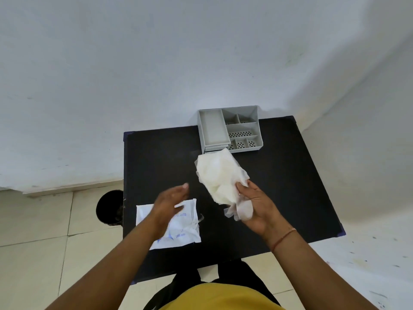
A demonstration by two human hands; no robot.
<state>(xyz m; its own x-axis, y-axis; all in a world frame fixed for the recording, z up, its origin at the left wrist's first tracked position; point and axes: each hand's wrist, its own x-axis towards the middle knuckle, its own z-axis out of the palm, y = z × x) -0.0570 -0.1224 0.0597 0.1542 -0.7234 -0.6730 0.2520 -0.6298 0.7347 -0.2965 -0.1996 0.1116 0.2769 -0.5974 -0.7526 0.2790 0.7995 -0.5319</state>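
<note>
My right hand (257,206) grips a bunch of thin translucent white plastic gloves (220,175) above the black table (286,175); thumb and fingers curl around its lower end. My left hand (172,202) hovers with straight fingers above a white packet of gloves (185,229) with blue print, which lies flat near the table's front left. The left hand holds nothing and looks slightly blurred.
A grey plastic organizer (230,129) with several compartments, some with perforated floors, stands at the table's far edge against the white wall. A dark round bin (109,208) sits on the tiled floor left of the table.
</note>
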